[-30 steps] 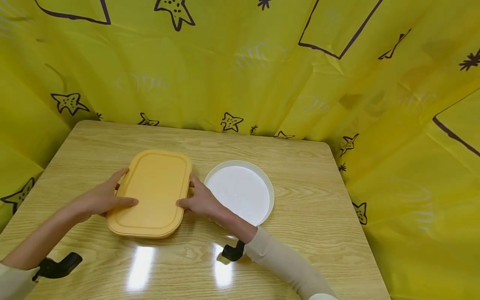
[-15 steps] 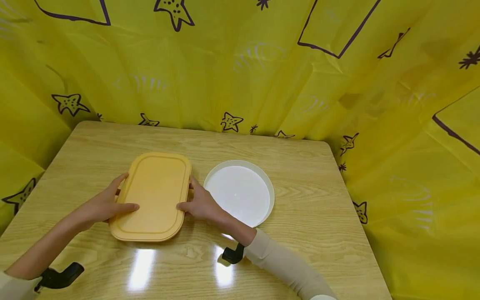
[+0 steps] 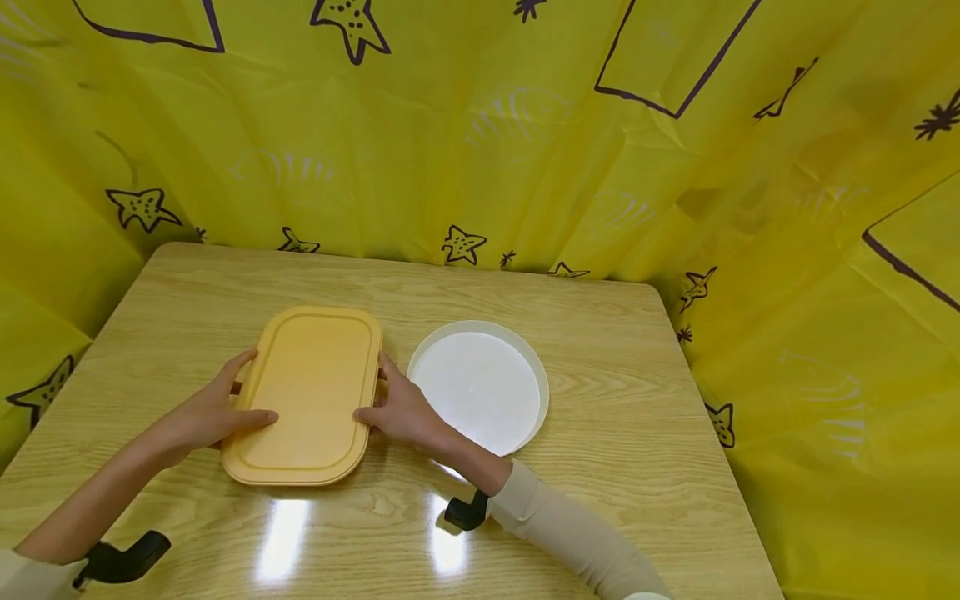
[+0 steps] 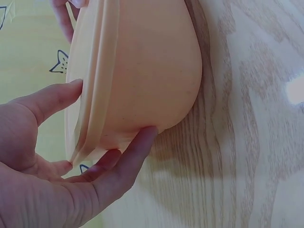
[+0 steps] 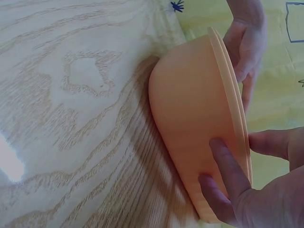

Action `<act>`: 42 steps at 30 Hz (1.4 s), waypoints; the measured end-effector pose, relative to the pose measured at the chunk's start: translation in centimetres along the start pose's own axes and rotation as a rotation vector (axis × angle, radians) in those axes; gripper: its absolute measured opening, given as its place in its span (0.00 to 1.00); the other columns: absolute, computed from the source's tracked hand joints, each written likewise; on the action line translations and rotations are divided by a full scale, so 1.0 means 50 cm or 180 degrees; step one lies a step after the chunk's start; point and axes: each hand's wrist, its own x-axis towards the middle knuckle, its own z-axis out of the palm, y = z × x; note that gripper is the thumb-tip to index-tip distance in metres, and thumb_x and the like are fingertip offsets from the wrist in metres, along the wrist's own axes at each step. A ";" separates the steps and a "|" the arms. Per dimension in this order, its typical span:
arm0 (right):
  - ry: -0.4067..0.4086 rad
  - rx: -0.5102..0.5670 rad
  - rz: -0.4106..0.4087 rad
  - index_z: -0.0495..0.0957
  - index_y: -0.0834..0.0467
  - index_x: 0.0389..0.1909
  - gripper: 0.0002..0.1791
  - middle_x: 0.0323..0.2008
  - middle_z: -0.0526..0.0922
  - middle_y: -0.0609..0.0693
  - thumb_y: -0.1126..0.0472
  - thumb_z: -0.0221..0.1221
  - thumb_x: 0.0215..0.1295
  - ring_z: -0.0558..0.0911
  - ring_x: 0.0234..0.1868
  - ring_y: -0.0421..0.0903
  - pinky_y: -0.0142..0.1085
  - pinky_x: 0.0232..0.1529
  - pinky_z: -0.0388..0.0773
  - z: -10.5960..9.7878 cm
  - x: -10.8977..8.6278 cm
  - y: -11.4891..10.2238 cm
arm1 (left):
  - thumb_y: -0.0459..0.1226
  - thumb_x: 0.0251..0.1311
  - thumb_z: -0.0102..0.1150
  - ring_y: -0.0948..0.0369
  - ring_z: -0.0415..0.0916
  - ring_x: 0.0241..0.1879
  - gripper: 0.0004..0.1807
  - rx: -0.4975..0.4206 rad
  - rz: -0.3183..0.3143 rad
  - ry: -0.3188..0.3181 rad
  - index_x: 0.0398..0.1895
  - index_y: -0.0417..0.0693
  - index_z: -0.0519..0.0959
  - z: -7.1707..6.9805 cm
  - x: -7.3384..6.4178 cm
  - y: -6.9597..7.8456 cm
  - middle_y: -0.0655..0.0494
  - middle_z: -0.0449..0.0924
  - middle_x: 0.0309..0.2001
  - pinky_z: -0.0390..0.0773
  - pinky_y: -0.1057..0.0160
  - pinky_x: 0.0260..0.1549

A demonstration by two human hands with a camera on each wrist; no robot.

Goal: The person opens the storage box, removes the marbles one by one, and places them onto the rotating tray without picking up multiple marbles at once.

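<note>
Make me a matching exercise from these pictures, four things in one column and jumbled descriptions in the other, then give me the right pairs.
Things
1. Lidded container
2. Round tray
3. Table
4. Curtain

Descriptions
A. Yellow, with starfish drawings
B. White inside, shallow rim
C. Held between the left hand and right hand
D. Shiny, wood-grained

Pairs: 1-C, 2-B, 3-D, 4-A

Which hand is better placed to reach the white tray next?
Probably the right hand: it holds the side of the yellow container nearer the white tray; the left hand holds the far side.
</note>
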 end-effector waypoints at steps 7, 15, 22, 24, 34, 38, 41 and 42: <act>0.0052 -0.0010 -0.0010 0.42 0.50 0.81 0.54 0.69 0.63 0.54 0.73 0.64 0.62 0.85 0.44 0.47 0.44 0.37 0.84 -0.001 0.001 0.005 | 0.38 0.66 0.64 0.50 0.81 0.38 0.60 -0.0054 0.0003 -0.0015 0.78 0.46 0.22 0.001 0.002 -0.004 0.17 0.42 0.64 0.83 0.50 0.32; 0.0112 -0.0132 -0.0123 0.41 0.50 0.81 0.51 0.72 0.59 0.54 0.66 0.63 0.66 0.81 0.53 0.48 0.39 0.42 0.83 0.004 -0.008 0.024 | 0.37 0.67 0.63 0.49 0.81 0.38 0.59 -0.0140 0.0008 -0.0026 0.78 0.48 0.22 -0.002 0.002 -0.011 0.17 0.43 0.64 0.83 0.50 0.32; -0.0251 0.0034 -0.0456 0.38 0.50 0.80 0.51 0.74 0.57 0.47 0.58 0.63 0.69 0.73 0.64 0.43 0.34 0.51 0.78 0.017 -0.033 0.064 | 0.37 0.67 0.62 0.49 0.81 0.38 0.59 -0.0165 -0.0015 -0.0014 0.78 0.48 0.22 0.000 -0.002 -0.012 0.17 0.43 0.64 0.83 0.51 0.32; -0.0393 0.0124 -0.0543 0.41 0.46 0.80 0.50 0.72 0.61 0.43 0.59 0.64 0.68 0.72 0.64 0.40 0.33 0.55 0.75 0.018 -0.039 0.076 | 0.37 0.67 0.62 0.49 0.81 0.38 0.59 -0.0143 -0.0014 -0.0002 0.78 0.48 0.22 0.001 -0.003 -0.012 0.17 0.43 0.64 0.83 0.51 0.32; -0.0499 -0.0511 -0.1091 0.40 0.43 0.80 0.60 0.77 0.45 0.39 0.57 0.73 0.58 0.48 0.76 0.39 0.37 0.72 0.48 0.030 -0.064 0.114 | 0.37 0.68 0.61 0.50 0.81 0.37 0.58 -0.0168 0.0040 0.0028 0.78 0.47 0.22 0.004 -0.005 -0.018 0.17 0.43 0.64 0.83 0.51 0.32; -0.0422 -0.0867 -0.1245 0.37 0.44 0.80 0.62 0.78 0.42 0.40 0.56 0.73 0.58 0.45 0.77 0.41 0.40 0.73 0.46 0.033 -0.064 0.123 | 0.38 0.68 0.61 0.48 0.81 0.39 0.57 0.0004 0.0093 0.0077 0.77 0.42 0.23 0.004 -0.008 -0.017 0.16 0.43 0.64 0.82 0.54 0.32; -0.0314 -0.1096 -0.1393 0.38 0.47 0.80 0.61 0.78 0.44 0.42 0.54 0.73 0.58 0.47 0.77 0.42 0.41 0.73 0.48 0.035 -0.064 0.127 | 0.39 0.67 0.63 0.38 0.77 0.47 0.56 0.0378 0.0269 0.0227 0.77 0.36 0.27 0.007 -0.008 -0.012 0.16 0.46 0.64 0.81 0.51 0.37; -0.0270 -0.1173 -0.1430 0.38 0.47 0.80 0.61 0.78 0.44 0.42 0.54 0.73 0.58 0.47 0.77 0.42 0.41 0.73 0.49 0.036 -0.065 0.129 | 0.39 0.66 0.64 0.34 0.73 0.51 0.56 0.0562 0.0360 0.0316 0.77 0.33 0.30 0.009 -0.007 -0.010 0.15 0.47 0.64 0.80 0.47 0.41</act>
